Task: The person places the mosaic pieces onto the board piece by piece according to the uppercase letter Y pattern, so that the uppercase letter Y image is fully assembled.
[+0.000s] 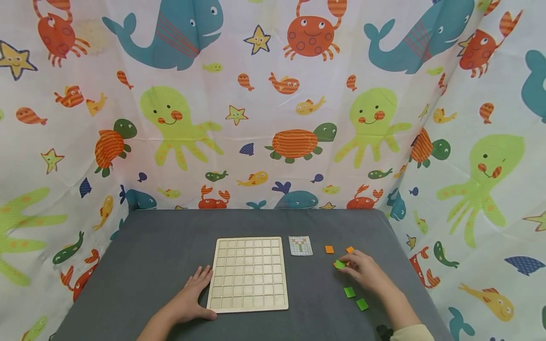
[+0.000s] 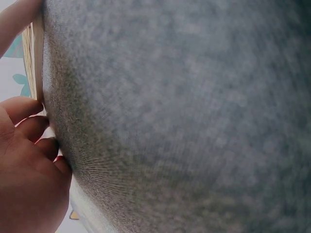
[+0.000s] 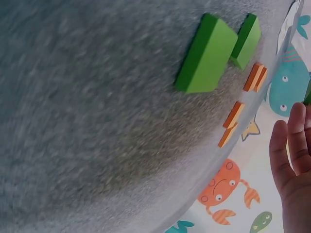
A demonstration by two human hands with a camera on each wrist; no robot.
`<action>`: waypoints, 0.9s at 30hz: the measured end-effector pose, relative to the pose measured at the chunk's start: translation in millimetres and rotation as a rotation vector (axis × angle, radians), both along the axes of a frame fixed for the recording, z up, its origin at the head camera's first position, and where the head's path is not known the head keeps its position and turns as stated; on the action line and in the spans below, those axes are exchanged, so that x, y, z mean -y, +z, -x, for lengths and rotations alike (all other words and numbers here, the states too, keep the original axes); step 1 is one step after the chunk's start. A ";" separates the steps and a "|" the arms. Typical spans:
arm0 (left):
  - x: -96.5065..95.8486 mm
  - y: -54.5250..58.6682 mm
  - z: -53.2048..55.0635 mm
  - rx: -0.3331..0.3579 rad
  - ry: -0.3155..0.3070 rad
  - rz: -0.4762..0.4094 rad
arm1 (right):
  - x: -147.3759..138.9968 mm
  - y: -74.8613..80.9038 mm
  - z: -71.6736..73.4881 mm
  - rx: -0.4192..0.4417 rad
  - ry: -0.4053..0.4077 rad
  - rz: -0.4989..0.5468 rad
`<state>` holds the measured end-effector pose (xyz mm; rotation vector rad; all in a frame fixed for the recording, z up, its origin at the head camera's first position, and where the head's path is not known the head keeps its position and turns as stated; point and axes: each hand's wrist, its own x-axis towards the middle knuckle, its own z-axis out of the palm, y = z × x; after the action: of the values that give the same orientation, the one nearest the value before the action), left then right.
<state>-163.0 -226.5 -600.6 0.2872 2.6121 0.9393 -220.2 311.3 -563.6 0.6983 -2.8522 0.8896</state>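
Note:
A pale wooden grid board (image 1: 249, 274) lies flat on the grey table. My left hand (image 1: 189, 296) rests at its left side, with fingers extended along the edge and the thumb by the near-left corner. To the right of the board, my right hand (image 1: 366, 271) pinches a green square tile (image 1: 340, 264) between thumb and fingertips. That tile overlaps an orange tile in the head view. Two more orange tiles, one (image 1: 329, 249) left of the fingers and one (image 1: 350, 249) just beyond them, lie on the table. Nearer me are two loose green tiles (image 3: 206, 56).
A small card (image 1: 300, 246) printed with a coloured grid pattern lies beyond the board's right corner. The grey cloth (image 1: 170, 246) covers the table. A curtain (image 1: 264, 166) with sea animals hangs behind and along both sides.

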 end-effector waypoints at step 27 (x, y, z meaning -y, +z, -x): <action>-0.1 -4.0 3.4 0.013 0.016 0.011 | 28.5 2.6 5.4 0.027 0.007 0.023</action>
<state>-166.3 -226.4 -604.7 0.2570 2.6104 0.9285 -225.6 282.8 -561.0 0.6992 -2.8600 0.9387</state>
